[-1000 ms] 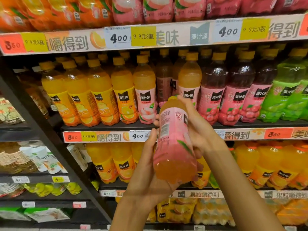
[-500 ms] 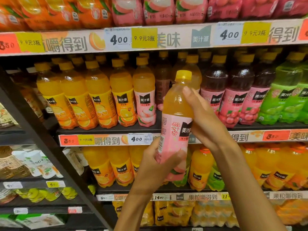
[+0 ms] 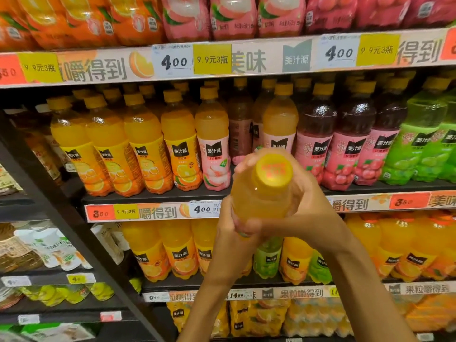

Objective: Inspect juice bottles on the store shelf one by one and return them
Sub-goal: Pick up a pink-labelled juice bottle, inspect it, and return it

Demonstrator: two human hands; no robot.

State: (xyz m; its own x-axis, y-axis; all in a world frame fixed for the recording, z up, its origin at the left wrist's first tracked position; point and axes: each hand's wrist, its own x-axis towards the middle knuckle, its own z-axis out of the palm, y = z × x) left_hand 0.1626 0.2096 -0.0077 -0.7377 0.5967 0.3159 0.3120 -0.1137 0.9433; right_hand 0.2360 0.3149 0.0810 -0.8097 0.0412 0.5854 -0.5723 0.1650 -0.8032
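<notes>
Juice bottle (image 3: 259,193): orange-coloured liquid, clear plastic, tilted so its yellow cap (image 3: 274,171) faces the camera; blurred red print on the cap, unreadable. It is held in the air in front of the middle shelf (image 3: 153,195). Left hand (image 3: 230,239) grasps the lower body, fingers curled round it; right hand (image 3: 306,208) wraps the far side, fingertips near the neck. Shelf is dark, stocked with upright rows: orange bottles (image 3: 145,146), a pink-labelled bottle (image 3: 214,144), dark red bottles (image 3: 350,144), green bottles (image 3: 417,144). Labels read 美汁源. Price strip (image 3: 158,212) shows "400", "350", "9.9元3瓶" and 嚼得到.
</notes>
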